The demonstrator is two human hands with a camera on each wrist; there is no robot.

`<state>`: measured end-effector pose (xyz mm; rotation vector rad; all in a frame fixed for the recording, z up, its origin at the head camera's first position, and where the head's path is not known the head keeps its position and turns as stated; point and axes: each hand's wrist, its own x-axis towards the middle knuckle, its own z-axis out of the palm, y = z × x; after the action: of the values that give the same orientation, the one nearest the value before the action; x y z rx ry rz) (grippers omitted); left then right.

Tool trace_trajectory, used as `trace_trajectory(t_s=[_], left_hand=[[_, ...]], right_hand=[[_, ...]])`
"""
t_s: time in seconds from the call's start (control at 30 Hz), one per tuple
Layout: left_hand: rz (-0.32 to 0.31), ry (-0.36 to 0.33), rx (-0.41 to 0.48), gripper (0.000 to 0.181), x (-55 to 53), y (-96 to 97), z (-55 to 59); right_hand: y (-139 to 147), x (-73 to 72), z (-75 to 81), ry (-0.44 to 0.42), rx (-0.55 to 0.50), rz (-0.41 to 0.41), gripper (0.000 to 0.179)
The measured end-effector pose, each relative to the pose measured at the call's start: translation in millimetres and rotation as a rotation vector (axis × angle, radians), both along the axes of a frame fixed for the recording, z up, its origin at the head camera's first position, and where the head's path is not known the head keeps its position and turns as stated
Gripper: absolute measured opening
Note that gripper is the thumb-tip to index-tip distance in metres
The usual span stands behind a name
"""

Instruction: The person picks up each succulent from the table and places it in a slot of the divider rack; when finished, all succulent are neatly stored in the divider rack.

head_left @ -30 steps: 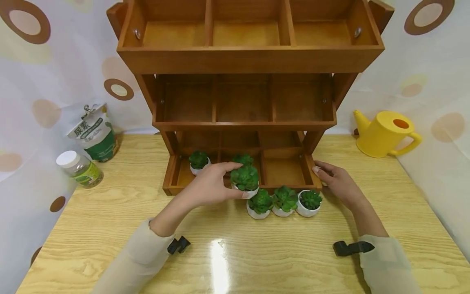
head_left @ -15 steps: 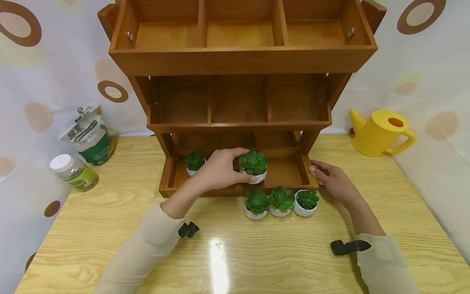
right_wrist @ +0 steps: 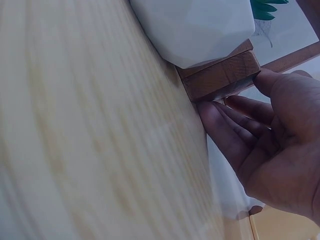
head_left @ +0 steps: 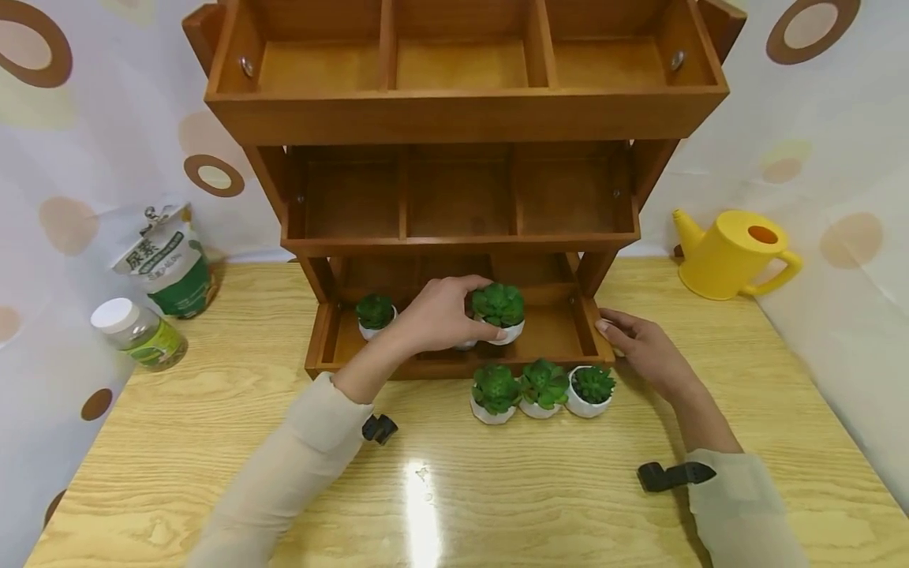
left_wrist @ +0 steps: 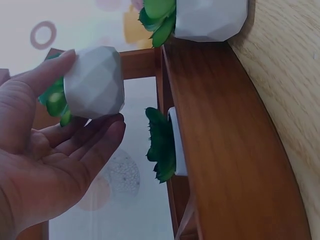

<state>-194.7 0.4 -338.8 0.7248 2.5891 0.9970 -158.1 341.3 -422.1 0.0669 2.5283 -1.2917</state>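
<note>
Head view: left hand (head_left: 442,315) pinches white-potted succulent (head_left: 499,305) above bottom tier (head_left: 433,369) of wooden rack (head_left: 461,120), right of centre; right hand (head_left: 646,347) grips that tier's right end; three potted succulents (head_left: 544,385) on table (head_left: 540,489) just in front.

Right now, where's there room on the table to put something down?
There's bare table between the sleeves, in front of the three potted plants, and between the jar and the wooden shelf. It's crowded along the shelf's front: those plants stand there, and the left hand holds another plant behind them.
</note>
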Motion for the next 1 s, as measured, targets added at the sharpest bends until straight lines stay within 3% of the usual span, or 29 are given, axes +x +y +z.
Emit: trace_trajectory(t_s=[1.0], left_hand=[[-0.074,0.012,0.018,0.070,-17.6,46.3,-14.0]], right_hand=[[0,-0.7,0.0,-0.004,-0.004,-0.017,0.078]])
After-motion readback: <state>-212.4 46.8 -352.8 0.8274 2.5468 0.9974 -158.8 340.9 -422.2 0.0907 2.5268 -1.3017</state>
